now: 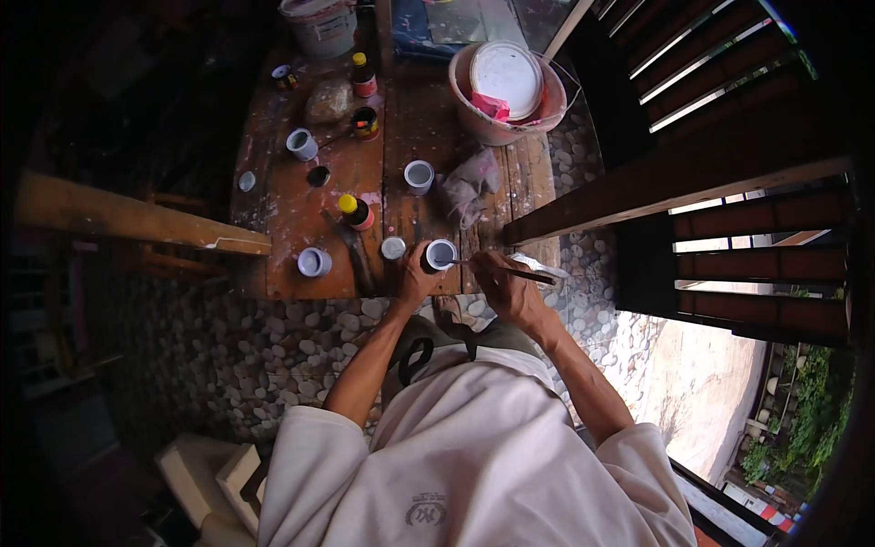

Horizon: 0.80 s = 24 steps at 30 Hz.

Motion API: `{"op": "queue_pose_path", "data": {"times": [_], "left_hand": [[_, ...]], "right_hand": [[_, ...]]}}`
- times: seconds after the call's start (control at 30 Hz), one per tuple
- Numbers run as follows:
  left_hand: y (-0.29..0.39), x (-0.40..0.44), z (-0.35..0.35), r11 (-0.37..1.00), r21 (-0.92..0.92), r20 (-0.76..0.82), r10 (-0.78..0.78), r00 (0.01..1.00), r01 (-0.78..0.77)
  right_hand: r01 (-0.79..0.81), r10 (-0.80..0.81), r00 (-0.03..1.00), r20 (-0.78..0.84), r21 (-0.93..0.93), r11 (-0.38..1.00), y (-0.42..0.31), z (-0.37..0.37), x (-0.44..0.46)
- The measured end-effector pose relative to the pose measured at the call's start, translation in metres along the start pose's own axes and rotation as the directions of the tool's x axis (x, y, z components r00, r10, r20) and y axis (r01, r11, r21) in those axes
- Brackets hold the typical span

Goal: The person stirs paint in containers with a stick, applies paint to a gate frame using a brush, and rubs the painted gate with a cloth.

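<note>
My left hand (pixel 416 284) is closed around the side of a small paint can (pixel 441 250) at the table's near edge. The can is uncapped, with pale grey paint inside. In my right hand (pixel 509 290) is a thin dark stick (pixel 526 273), held near level, its tip inside the can's mouth. Whether that tip has bristles I cannot tell. Just left of the can lies a round lid (pixel 393 248). Something white (pixel 540 265) lies by my right hand, partly hidden. A second open can (pixel 418 177) and a crumpled grey rag (pixel 470 187) are farther back.
On the paint-stained wooden table (pixel 301 219) stand more open cans (pixel 314 263), a yellow-capped bottle (pixel 355 211) and another bottle (pixel 364 75). At the back are a large tub (pixel 507 129) holding a white lid and a bucket (pixel 321 29). Wooden beams (pixel 137 213) flank both sides.
</note>
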<state>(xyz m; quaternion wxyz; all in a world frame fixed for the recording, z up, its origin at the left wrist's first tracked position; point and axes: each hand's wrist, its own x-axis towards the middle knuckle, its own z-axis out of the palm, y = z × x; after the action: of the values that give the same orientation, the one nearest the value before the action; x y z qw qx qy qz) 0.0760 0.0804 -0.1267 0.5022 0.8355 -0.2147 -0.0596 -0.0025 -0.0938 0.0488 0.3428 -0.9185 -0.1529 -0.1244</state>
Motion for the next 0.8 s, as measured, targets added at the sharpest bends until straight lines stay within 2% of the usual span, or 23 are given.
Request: {"op": "queue_pose_path", "data": {"times": [0.07, 0.13, 0.2, 0.23, 0.3, 0.33, 0.4, 0.5, 0.6, 0.7, 0.8], "left_hand": [[0.003, -0.002, -0.002, 0.997, 0.042, -0.063, 0.065, 0.996, -0.063], [0.012, -0.004, -0.009, 0.998, 0.062, -0.051, 0.037, 0.998, -0.034], [0.018, -0.008, -0.017, 0.997, 0.083, -0.039, 0.006, 0.999, -0.003], [0.020, -0.009, -0.019, 0.997, 0.083, -0.045, -0.005, 0.999, 0.009], [0.024, -0.013, -0.021, 0.996, 0.084, -0.049, -0.015, 0.999, 0.019], [0.025, -0.015, -0.023, 0.997, 0.078, -0.061, -0.015, 0.998, 0.019], [0.024, -0.017, -0.025, 0.997, 0.072, -0.072, -0.014, 0.997, 0.020], [0.023, -0.021, -0.026, 0.996, 0.093, -0.086, -0.007, 0.996, 0.015], [0.025, -0.023, -0.029, 0.996, 0.094, -0.119, 0.008, 0.993, 0.003], [0.029, -0.026, -0.036, 0.993, 0.120, -0.104, 0.001, 0.995, 0.012], [0.036, -0.031, -0.041, 0.994, 0.107, -0.111, -0.023, 0.994, 0.035]], "right_hand": [[-0.046, 0.046, 0.999, 0.005, -0.003, 0.999, -0.002, -0.005, 0.001], [-0.089, 0.089, 0.996, 0.012, -0.001, 0.996, -0.006, -0.008, 0.002], [-0.256, 0.254, 0.966, 0.053, 0.041, 0.966, -0.012, -0.008, 0.001], [-0.256, 0.253, 0.966, 0.053, 0.045, 0.966, -0.014, -0.010, 0.004], [-0.048, 0.047, 0.999, 0.014, 0.048, 0.998, -0.019, -0.012, 0.007], [-0.048, 0.048, 0.999, 0.012, 0.049, 0.998, -0.020, -0.013, 0.007], [-0.229, 0.223, 0.971, 0.088, 0.071, 0.971, -0.021, -0.015, 0.005], [-0.140, 0.135, 0.990, 0.048, 0.102, 0.985, -0.030, -0.015, 0.008], [-0.201, 0.196, 0.980, 0.045, 0.173, 0.964, -0.034, -0.013, 0.009], [-0.155, 0.153, 0.988, 0.036, 0.077, 0.985, -0.035, -0.012, 0.010], [-0.088, 0.086, 0.996, 0.024, 0.128, 0.988, -0.045, -0.012, 0.014]]}}
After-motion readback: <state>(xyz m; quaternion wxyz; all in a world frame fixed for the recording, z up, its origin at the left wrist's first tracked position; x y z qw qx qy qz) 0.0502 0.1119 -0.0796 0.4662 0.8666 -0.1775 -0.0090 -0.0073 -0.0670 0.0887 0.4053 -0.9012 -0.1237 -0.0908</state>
